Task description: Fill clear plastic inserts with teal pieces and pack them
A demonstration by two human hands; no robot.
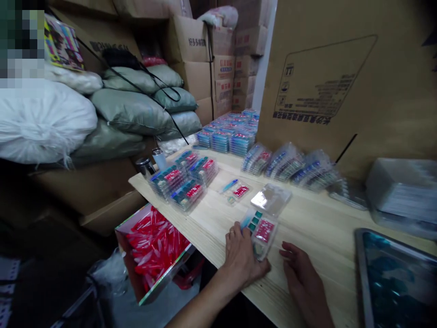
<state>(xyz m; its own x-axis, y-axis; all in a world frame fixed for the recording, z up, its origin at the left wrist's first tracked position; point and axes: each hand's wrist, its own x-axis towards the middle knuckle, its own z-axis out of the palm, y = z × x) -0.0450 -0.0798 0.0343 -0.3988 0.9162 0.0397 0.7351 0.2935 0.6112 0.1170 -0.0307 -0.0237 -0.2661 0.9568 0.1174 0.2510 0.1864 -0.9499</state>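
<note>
My left hand grips the near left side of a clear plastic tray above the wooden table. In it lie a red packet, several dark green squares and a blue piece at the left edge. My right hand hovers to the right of this tray, apart from it, fingers loosely bent and nothing seen in them. Just beyond stands a clear, shiny tray or lid. Farther left, another tray holds a blue pen-like item and a red packet.
Stacks of filled trays stand at the table's left edge, with fanned stacks along the back. A metal tray of dark green pieces is at right, by stacked clear trays. Below left, a box holds red packets. A large carton rises behind.
</note>
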